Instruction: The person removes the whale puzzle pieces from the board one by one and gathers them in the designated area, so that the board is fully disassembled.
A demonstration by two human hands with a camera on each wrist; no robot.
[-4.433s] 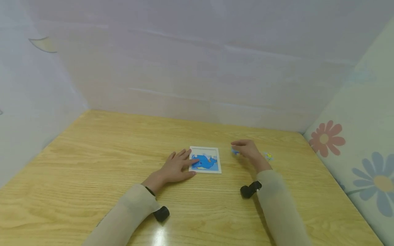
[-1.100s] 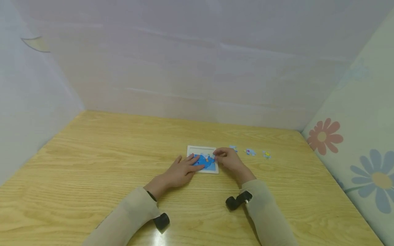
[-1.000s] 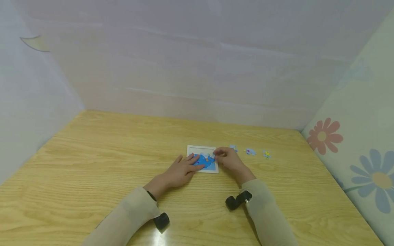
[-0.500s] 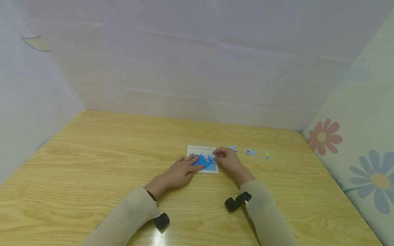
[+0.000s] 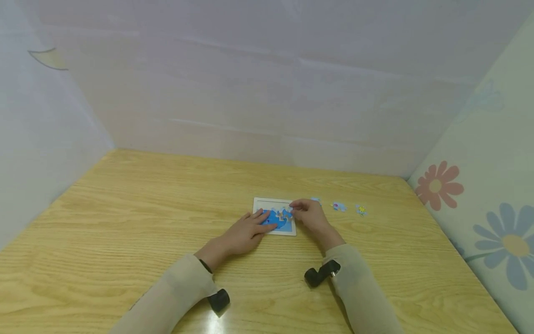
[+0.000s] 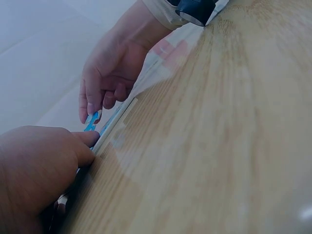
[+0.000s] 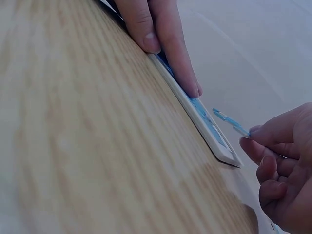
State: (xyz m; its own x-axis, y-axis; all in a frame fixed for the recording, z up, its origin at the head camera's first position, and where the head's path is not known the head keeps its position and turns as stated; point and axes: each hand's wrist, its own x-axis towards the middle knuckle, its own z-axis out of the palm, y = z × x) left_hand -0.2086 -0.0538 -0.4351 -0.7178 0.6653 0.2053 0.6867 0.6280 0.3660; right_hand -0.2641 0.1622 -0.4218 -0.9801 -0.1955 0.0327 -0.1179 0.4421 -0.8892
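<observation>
A white-framed jigsaw puzzle (image 5: pixel 273 233) with a blue whale picture lies on the wooden table. Across its left part my left hand (image 5: pixel 242 233) rests with fingers spread, their tips on the picture. At the frame's right side, my right hand (image 5: pixel 310 215) pinches a blue puzzle piece (image 7: pixel 228 120) between thumb and fingertip. In the right wrist view this piece is held tilted above the frame, apart from it. Pale backing shows in the gap beside the whale's tail and along the upper strip of the frame. My left fingers hide the whale's head.
To the right of the frame lie three loose pieces: one partly behind my right hand (image 5: pixel 316 200), a light blue one with a purple spot (image 5: pixel 339 206), and one with a yellow flower (image 5: pixel 361 210). Pale cloth walls (image 5: pixel 267 116) enclose the table's back and sides.
My right hand has come left from the loose pieces to the frame. In the last half second the pinched tail piece has risen, baring a gap. My left hand has shifted slightly across the picture.
</observation>
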